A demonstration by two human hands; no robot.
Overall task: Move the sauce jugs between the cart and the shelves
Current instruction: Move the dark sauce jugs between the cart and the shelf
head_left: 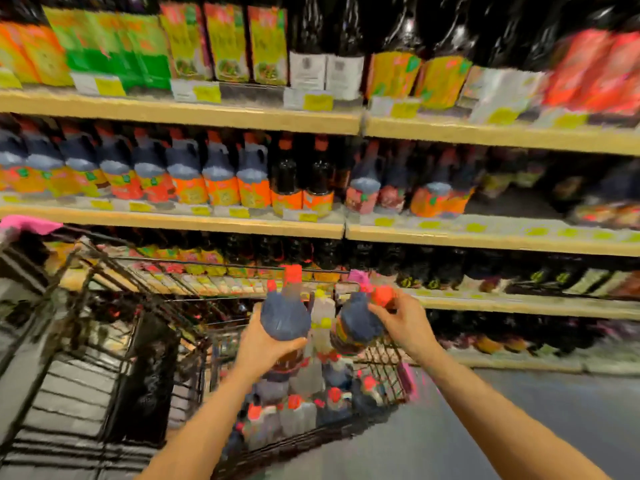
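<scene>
I see two sauce jugs held above the wire cart (381, 362), in front of the shelves (180, 114). The left jug (285, 315) stands nearly upright, its long axis vertical and its red cap (292, 274) pointing up toward the shelving; my left hand (265, 344) cups it from below and behind, fingers curled round the lower body. The right jug (358, 322) tilts, its long axis leaning up and to the right, neck and red cap (382, 295) directed toward the lower shelf; my right hand (398, 320) grips it at the neck and shoulder, thumb and fingers wrapped just under the cap. Both jugs are dark, near-black in the upper body, with an orange band of label partly visible on the right one; motion blur hides the print. More red-capped jugs (294, 410) sit packed in the cart basket below. Rows of similar jugs (221, 174) with orange and yellow labels line the middle shelf, behind yellow price tags (239, 213).
</scene>
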